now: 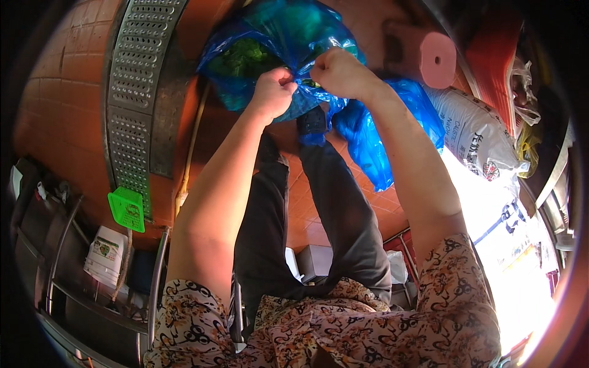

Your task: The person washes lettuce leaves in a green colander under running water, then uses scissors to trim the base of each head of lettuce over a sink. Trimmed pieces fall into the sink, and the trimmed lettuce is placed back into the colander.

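Observation:
A large blue plastic bag (271, 27) with leafy greens (246, 57) showing through it rests on the floor in front of my feet. My left hand (277, 89) pinches the gathered plastic at the bag's near side. Close beside it on the right, my right hand (340, 71) is closed with curled fingers on another part of the same gather, where the plastic looks twisted or knotted. Under my right forearm lies a second blue plastic bag (370, 138), its contents hidden.
A perforated metal drain cover (133, 78) runs along the left, with a green plastic basket (126, 208) at its near end. A pink plastic stool (438, 60) stands at upper right, beside white printed sacks (474, 129). Metal racks (158, 276) stand at lower left.

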A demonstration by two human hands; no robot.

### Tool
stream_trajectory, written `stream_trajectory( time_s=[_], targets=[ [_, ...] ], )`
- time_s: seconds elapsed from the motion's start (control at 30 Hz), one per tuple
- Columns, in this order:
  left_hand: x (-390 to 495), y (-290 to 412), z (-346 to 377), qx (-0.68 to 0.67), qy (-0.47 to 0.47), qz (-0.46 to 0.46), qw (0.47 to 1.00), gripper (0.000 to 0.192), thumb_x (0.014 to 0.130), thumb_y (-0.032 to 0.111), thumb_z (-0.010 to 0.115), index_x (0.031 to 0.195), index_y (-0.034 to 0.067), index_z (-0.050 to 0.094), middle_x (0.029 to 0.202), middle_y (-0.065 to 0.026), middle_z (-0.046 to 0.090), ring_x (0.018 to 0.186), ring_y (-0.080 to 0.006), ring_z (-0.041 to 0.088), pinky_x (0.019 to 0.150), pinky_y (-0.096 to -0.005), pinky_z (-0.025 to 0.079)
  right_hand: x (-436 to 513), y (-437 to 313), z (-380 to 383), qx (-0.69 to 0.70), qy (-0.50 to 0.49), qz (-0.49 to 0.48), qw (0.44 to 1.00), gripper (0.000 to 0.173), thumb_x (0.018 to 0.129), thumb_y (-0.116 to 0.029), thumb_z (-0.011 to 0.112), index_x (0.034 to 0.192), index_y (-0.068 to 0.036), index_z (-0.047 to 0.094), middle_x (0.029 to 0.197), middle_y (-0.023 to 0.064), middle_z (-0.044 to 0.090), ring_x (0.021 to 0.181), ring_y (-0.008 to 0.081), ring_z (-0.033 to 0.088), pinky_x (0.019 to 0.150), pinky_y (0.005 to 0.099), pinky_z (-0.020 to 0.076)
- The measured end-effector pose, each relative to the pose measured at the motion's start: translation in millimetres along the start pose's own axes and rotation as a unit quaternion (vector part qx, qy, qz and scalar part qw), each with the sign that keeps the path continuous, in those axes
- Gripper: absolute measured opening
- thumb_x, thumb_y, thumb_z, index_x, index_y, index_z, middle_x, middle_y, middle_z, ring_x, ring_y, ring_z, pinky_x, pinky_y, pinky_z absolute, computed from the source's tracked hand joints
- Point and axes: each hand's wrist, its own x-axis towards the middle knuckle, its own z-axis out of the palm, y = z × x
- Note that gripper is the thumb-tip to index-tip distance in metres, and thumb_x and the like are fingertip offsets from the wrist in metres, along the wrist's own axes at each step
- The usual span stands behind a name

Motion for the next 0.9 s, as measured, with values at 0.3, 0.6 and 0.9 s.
stream_trajectory(
  time_s=[0.3, 0.6, 0.9],
  targets=[
    [-7.5, 6.0, -15.5, -0.305, -0.069, -0.182, 0.932, 0.006, 0.091, 0.0, 0.068, 0.097, 0.002, 0.068, 0.072, 0.0017, 0.056, 0.061, -0.0083, 0.049, 0.054, -0.0263, 0.036, 7.5, 20.2, 44.8, 0.455, -0.061, 0.251, 0.852, 0.014, 0.094, -0.002, 0.058, 0.093, 0.002, 0.072, 0.072, 0.0041, 0.055, 0.053, 0.0155, 0.046, 0.044, 0.0306, 0.0337],
    [-6.6, -1.2, -18.2, -0.365, -0.076, -0.195, 0.907, 0.007, 0.094, -0.005, 0.065, 0.096, 0.002, 0.065, 0.077, -0.002, 0.057, 0.061, -0.0111, 0.048, 0.055, -0.0259, 0.036, 7.9, 38.8, 87.7, 0.412, 0.01, 0.204, 0.888, 0.013, 0.092, -0.008, 0.069, 0.098, 0.001, 0.076, 0.074, 0.0081, 0.063, 0.06, 0.0172, 0.058, 0.05, 0.0318, 0.0433],
    [-11.5, 0.7, -8.9, -0.33, 0.007, -0.166, 0.929, 0.012, 0.094, 0.0, 0.067, 0.106, 0.005, 0.068, 0.079, -0.003, 0.059, 0.062, -0.011, 0.053, 0.055, -0.0274, 0.039, 0.1, 21.8, 77.3, 0.464, 0.024, 0.256, 0.848, 0.012, 0.095, -0.009, 0.067, 0.087, -0.004, 0.074, 0.075, 0.0065, 0.065, 0.059, 0.016, 0.057, 0.052, 0.0309, 0.0453]
  ],
)
